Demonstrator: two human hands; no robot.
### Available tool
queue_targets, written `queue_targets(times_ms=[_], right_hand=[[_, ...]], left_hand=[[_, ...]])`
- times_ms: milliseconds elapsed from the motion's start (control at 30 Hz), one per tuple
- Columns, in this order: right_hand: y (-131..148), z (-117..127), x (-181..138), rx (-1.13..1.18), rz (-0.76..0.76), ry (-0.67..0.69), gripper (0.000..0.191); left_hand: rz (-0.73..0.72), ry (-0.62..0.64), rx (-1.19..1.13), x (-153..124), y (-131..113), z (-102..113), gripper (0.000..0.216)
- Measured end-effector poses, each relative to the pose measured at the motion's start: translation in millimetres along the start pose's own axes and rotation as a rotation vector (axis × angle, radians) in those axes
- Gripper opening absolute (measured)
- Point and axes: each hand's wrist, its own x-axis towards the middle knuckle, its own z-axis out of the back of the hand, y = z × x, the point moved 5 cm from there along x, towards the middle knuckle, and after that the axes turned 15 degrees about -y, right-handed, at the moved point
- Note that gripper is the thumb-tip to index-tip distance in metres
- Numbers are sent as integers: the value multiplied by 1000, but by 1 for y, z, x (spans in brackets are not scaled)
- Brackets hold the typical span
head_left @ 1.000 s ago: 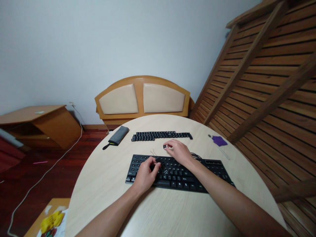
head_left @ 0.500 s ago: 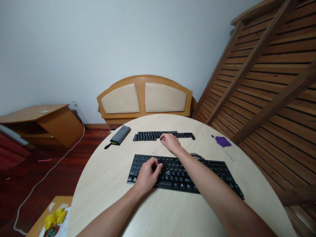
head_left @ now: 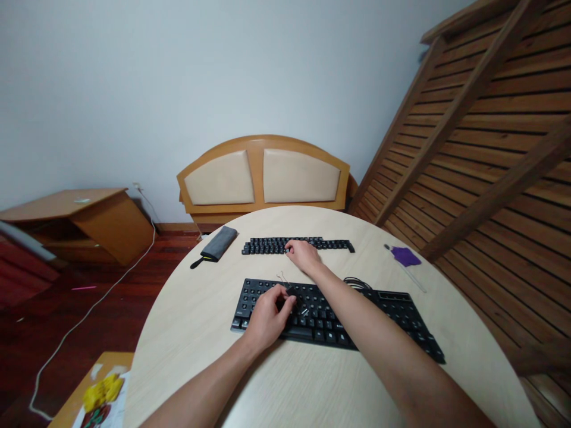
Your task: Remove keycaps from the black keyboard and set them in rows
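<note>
Head view: round pale table (head_left: 178, 333), with a black keyboard (head_left: 325, 324) lying face up near its middle, slightly askew. Upper rows show small bare key mounts; caps sit on the rows nearest the person, space bar included

Left hand (head_left: 270, 315): over the keyboard's left half, thumb and forefinger clamped on the dark handle of a wire tool (head_left: 291, 291), its thin prongs pointing away from the person. Remaining fingers curled, mostly hidden

Right hand (head_left: 303, 255): reaches past the keyboard, forearm crossing above it. Thumb and forefinger pinched together on a keycap (head_left: 288, 250) at the near edge of the loose keycaps (head_left: 263, 245) — these lie on the table beyond the keyboard, in close rows, a larger cap at the right end. Whether the pinched cap touches its neighbours: cannot tell

Surroundings: grey pouch (head_left: 216, 242) with a black loop, left of the loose caps and well apart from both hands. Purple cloth (head_left: 405, 256) near the table's right edge, a thin pale stick (head_left: 417, 282) beside it. Coiled black cable (head_left: 354, 280) just behind the keyboard — partly hidden by the right forearm
</note>
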Motion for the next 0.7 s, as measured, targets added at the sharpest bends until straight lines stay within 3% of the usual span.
queue_targets(times_ms=[700], right_hand=[[-1,-5,0,41,-15,9,24]], left_hand=[[1,1,-7,0,-1,1,18]])
